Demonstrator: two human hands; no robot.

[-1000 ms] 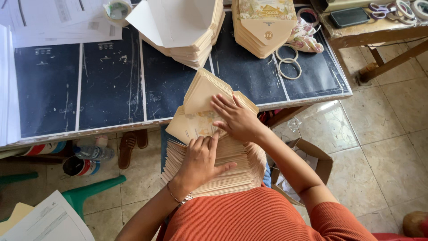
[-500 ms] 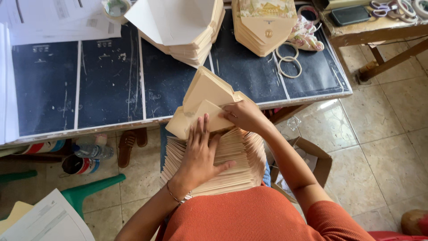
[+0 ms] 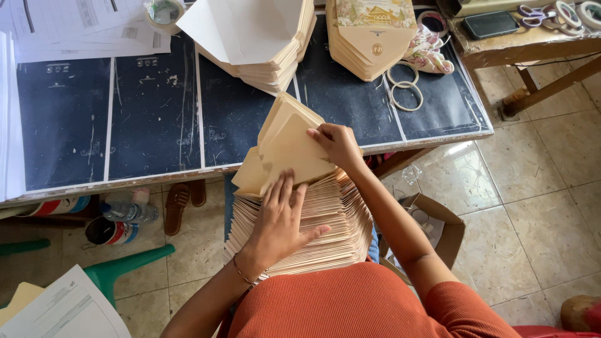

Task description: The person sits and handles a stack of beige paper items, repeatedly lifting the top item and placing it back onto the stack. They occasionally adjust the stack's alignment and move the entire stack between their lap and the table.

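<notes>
On the dark, scratched desk (image 3: 156,112) ahead of us, white sheets (image 3: 75,25), two heaps of cream envelopes (image 3: 269,56) and loose rubber rings (image 3: 404,94) are lying clear of our work. Our left hand (image 3: 278,228) is resting flat and open on the fanned envelope stack (image 3: 313,231) in our lap. Our right hand (image 3: 338,145) is pinching the raised tan paper envelopes (image 3: 288,150) just above it.

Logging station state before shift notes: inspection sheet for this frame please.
Surface: dark scratched table top, pale dividing lines.
Job's things: tan envelope stack on lap; lifted envelopes.
Clutter: two envelope piles, papers, tape roll, rings.
Grippers: left hand flat on the stack; right hand pinching lifted envelopes.
Cables: nothing seen.
Surroundings: tiled floor, cardboard box, sandals, green stool.
</notes>
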